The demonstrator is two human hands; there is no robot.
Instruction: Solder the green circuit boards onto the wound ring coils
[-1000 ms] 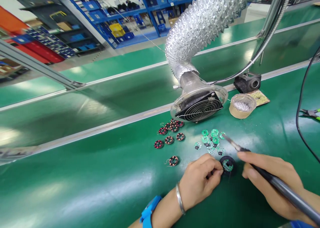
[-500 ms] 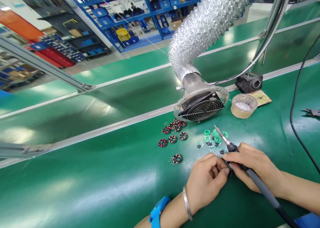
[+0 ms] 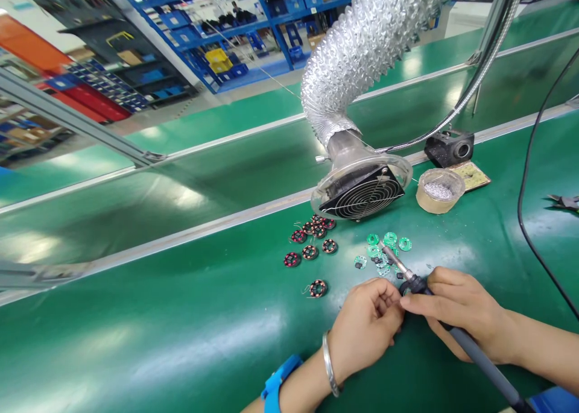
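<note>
Green-topped workbench (image 3: 203,322), with a person's two bare hands brought close together near its front; the right hand (image 3: 470,313) grips a dark-handled soldering iron (image 3: 482,359) like a pen, fingers wrapped around its forward end, the metal tip angled up and away over a cluster of small green circuit boards (image 3: 389,239); the left hand (image 3: 366,328), a silver bracelet (image 3: 330,365) and a blue wrist strap (image 3: 279,384) on its arm, is drawn into a narrow pinch of thumb and forefinger, though what lies between them cannot be told; just beyond the fingertips, a black round part (image 3: 404,288) sits on the bench, largely hidden by the iron and the hands; to the left of the boards, copper-wound coils (image 3: 310,252) lie in a loose group, with a single coil (image 3: 318,288) set apart nearer the person; above hangs a black-grilled fan (image 3: 366,196) on a crinkled foil duct (image 3: 357,57); to its right stand a round tub (image 3: 438,205) of silvery material, a yellowish pad (image 3: 473,175) and a black holder (image 3: 450,151); pliers (image 3: 565,203) rest at the far right, beyond a black cable (image 3: 520,205).
</note>
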